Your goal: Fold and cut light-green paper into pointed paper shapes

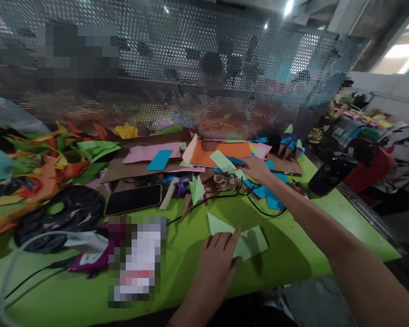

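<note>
My left hand (220, 250) lies on a folded pale green paper (254, 243) near the front of the table, its fingers over the paper and the thumb apart. One pointed flap of that paper sticks out beyond the fingertips. My right hand (259, 169) reaches over to the paper pile at the back. Its fingertips are beside a dark blue piece (236, 161) and a pale green strip (222, 161); whether they grip either is unclear. Under these pieces lies an orange sheet (201, 153). A pleated pale green paper (197, 189) stands between the hands and the phone.
A black phone (133, 200), a dark round tray (63, 215) and a purple corded tool (92, 259) occupy the left side. Colourful paper scraps (64, 159) heap behind them. A black cable (221, 195) crosses the middle. A dark bottle (330, 175) stands right; perforated metal (177, 59) rises behind.
</note>
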Tool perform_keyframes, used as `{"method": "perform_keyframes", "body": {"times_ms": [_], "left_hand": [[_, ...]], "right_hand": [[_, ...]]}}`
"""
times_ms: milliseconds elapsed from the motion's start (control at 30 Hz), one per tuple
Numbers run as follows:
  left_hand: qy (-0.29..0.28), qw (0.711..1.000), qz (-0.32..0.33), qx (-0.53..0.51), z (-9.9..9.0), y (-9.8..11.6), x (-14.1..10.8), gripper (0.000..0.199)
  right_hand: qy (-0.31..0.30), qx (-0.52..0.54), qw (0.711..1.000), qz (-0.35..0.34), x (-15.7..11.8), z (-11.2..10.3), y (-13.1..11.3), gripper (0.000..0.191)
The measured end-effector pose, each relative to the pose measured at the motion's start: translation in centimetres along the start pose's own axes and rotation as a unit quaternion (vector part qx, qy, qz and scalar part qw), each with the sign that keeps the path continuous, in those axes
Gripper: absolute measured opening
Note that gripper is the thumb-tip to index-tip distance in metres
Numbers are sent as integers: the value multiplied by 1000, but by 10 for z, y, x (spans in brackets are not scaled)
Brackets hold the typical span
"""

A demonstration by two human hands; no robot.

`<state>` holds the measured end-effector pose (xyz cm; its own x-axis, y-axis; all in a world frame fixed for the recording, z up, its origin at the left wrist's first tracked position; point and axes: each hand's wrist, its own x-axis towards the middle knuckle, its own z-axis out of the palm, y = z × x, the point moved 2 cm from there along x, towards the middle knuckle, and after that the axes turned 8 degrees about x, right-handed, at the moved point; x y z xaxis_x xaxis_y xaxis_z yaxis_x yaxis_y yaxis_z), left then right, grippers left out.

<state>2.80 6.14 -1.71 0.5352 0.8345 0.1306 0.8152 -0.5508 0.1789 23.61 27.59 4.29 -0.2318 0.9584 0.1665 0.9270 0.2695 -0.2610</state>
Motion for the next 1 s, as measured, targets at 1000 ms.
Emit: {"method": "perform_keyframes", "body": {"times_ms": [1000], "left_hand": [[-59, 998, 13, 14, -16, 10, 15, 50]], "right_hand": [[83, 351, 932, 45, -168, -46, 37, 47]]}}
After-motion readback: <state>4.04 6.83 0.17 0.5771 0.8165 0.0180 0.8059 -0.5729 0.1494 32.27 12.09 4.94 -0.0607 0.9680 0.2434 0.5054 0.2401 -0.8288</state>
